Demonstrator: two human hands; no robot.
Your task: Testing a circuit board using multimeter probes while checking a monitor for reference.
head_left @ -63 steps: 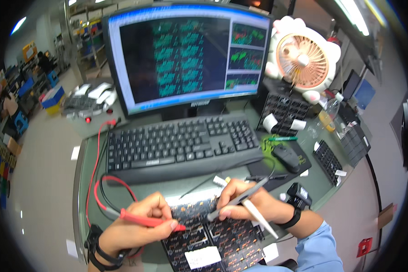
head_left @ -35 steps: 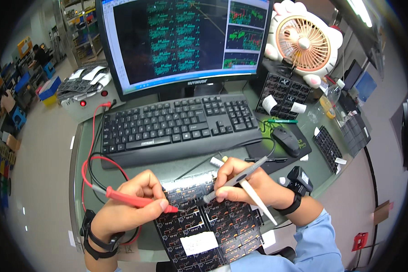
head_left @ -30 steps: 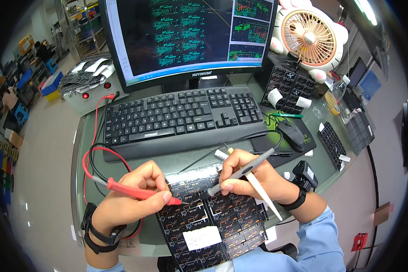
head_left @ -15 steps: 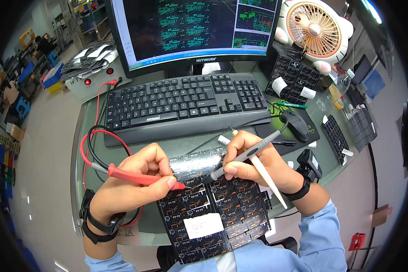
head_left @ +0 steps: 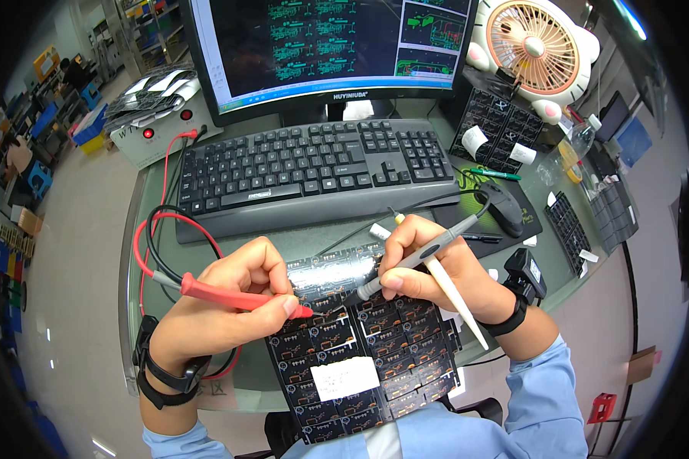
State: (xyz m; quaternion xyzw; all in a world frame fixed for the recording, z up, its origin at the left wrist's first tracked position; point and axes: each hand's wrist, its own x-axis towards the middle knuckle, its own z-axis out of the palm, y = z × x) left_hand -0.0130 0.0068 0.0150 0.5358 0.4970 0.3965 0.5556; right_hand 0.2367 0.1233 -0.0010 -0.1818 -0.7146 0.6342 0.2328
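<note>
My left hand [head_left: 241,298] is closed round a red test probe [head_left: 233,297], whose tip meets the upper left part of a black circuit board panel [head_left: 406,352]. Closed too, my right hand [head_left: 436,275] grips a grey test probe [head_left: 421,256] pointing down-left at the same panel, close to the red tip. A white pointed stick [head_left: 458,304] also sits between the right fingers, its point angled down-right. On the panel lies a white paper slip [head_left: 344,379] with handwriting. The panel rests tilted at the desk's near edge, glare on its far end. Whether the grey tip touches is unclear.
Behind the panel is a black keyboard [head_left: 314,164], with a monitor [head_left: 321,46] beyond it. A mouse [head_left: 500,208] and green pen [head_left: 494,174] lie to the right, near a fan [head_left: 534,47]. Probe leads run left to a white box [head_left: 157,138] with red lights.
Both hands keep their grips and stay nearly still, the right one shifting slightly. The whole view has moved a few pixels.
</note>
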